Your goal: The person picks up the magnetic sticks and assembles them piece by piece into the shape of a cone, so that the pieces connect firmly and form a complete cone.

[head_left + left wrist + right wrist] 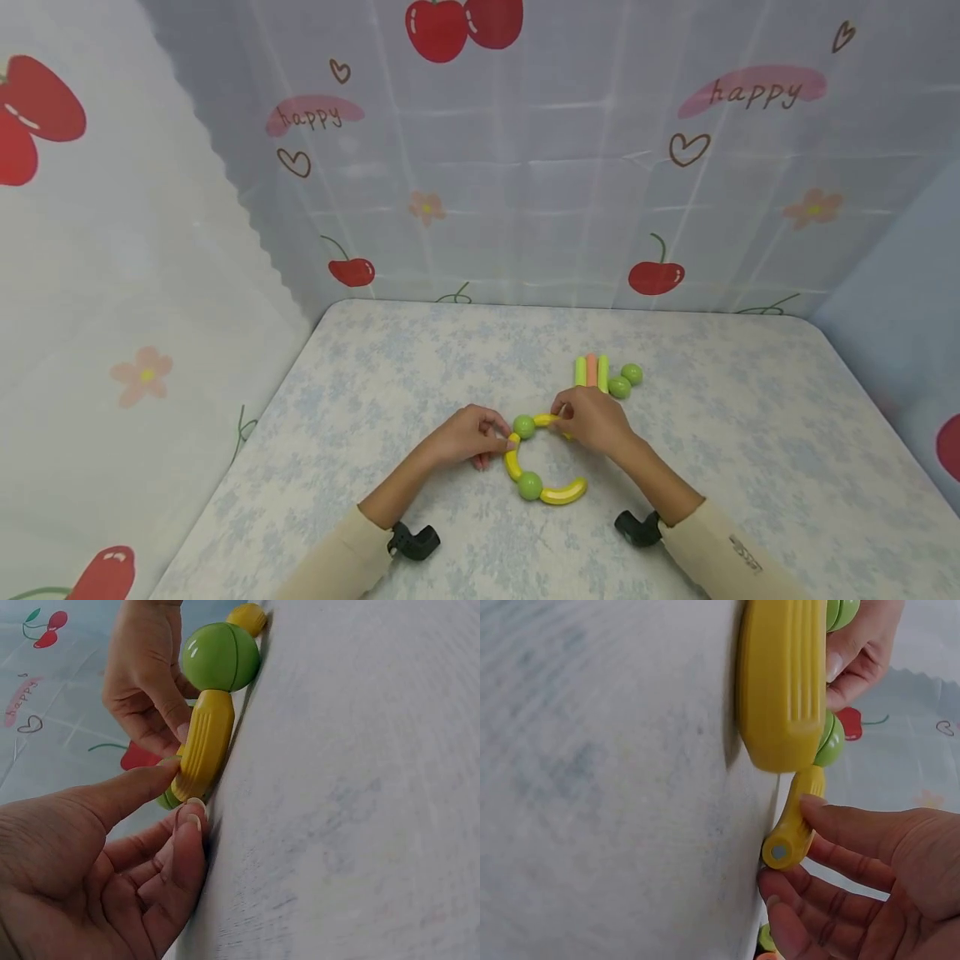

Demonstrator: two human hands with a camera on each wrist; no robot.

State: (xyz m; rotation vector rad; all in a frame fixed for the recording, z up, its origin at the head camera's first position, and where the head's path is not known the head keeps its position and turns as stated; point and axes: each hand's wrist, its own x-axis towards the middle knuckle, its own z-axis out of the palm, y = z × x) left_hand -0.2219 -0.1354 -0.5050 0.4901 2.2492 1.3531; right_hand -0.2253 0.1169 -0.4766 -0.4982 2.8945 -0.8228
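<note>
Three yellow curved magnetic rods and two green balls form an open ring on the table. My left hand (472, 435) pinches the left curved rod (206, 742) between thumb and fingertips. At the ring's far side, my right hand (592, 418) holds another curved rod (799, 817) by thumb and fingers; a grey disc shows on its free end. One green ball (524, 427) joins these two rods. The other green ball (530, 486) links the left rod to the near curved rod (564, 493), which neither hand touches. A gap stands at the ring's right side.
Behind my right hand lie straight sticks, two light green and one orange stick (592, 372) between them. Two loose green balls (619, 387) sit beside them. The patterned table (360, 358) meets a printed curtain (525, 167) at its far edge.
</note>
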